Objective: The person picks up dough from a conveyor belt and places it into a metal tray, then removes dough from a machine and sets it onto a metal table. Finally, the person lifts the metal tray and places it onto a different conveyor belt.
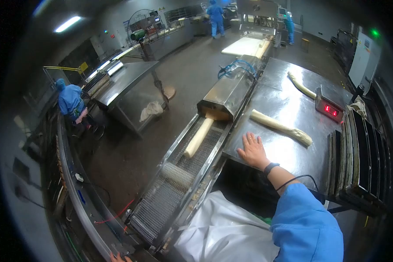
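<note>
As the right hand [252,150] lies palm down on the steel table [278,102], near its front left corner, its fingers are spread wide and flat, gripping nothing at all. A dark wristband [271,168] sits on the wrist, with a blue sleeve [305,222] behind it. Just beyond the fingertips, apart from them, a long dough log [281,126] lies slantwise across the table. Farther back rests a second dough log [300,85], beside a scale [330,109] with red digits glowing. Dark trays [358,153] stand stacked on edge along the table's right side. Left of the hand, a conveyor belt [170,192] runs alongside the table, and a pale dough piece [198,137] lies on it at the mouth of a steel housing. Down at the bottom edge, only fingertips of the left hand [120,258] show; open or closed, I cannot tell. Far left, a person in blue [70,101] stands at another line.
</note>
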`<state>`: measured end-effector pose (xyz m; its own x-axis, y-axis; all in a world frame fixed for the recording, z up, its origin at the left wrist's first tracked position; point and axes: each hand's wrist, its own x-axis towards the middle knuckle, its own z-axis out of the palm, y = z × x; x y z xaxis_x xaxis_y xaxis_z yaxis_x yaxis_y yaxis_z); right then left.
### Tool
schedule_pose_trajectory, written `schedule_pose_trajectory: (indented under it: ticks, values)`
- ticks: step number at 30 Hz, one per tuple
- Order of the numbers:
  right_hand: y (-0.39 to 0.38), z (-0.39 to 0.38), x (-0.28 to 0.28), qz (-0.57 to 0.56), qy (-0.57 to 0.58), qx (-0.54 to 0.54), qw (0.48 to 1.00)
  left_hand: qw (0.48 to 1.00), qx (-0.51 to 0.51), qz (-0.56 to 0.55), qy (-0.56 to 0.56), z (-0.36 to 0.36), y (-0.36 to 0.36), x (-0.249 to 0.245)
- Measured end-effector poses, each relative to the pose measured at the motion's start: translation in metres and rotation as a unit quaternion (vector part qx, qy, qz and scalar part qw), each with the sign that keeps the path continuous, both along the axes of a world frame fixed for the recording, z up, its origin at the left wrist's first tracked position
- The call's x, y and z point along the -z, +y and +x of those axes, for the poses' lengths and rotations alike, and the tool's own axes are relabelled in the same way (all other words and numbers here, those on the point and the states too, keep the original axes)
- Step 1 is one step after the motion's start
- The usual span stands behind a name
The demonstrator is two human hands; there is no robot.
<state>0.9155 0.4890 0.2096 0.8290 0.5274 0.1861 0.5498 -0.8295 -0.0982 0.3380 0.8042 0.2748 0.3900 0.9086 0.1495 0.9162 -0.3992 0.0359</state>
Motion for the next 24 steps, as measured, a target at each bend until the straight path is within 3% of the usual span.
schedule_pose_trajectory:
  ticks: [4,6,11,15,18,20,24]
  values:
    - [0.026,0.015,0.009,-0.008,-0.003,-0.023,1.0,1.0,-0.01,0.007,-0.002,-0.007,0.002,0.01]
    - [0.043,0.019,0.011,0.058,-0.011,-0.061,0.996,1.0,-0.008,0.019,-0.007,-0.007,0.001,0.011]
    - [0.105,0.002,0.013,0.072,-0.016,-0.076,0.994,1.0,0.0,0.03,0.005,-0.008,0.004,0.01]
    - [0.137,-0.013,0.002,0.028,0.019,-0.152,0.988,0.999,0.003,0.033,-0.031,-0.011,0.008,0.018]
    - [0.162,-0.029,0.005,-0.026,-0.002,-0.274,0.961,0.995,0.03,0.047,-0.085,-0.014,0.009,0.022]
    - [0.18,-0.05,-0.002,-0.056,0.003,-0.309,0.949,0.999,0.01,0.039,0.014,-0.04,0.03,0.055]
    - [0.221,-0.075,0.01,-0.097,0.028,-0.387,0.917,0.996,-0.088,-0.016,-0.004,-0.046,0.042,0.073]
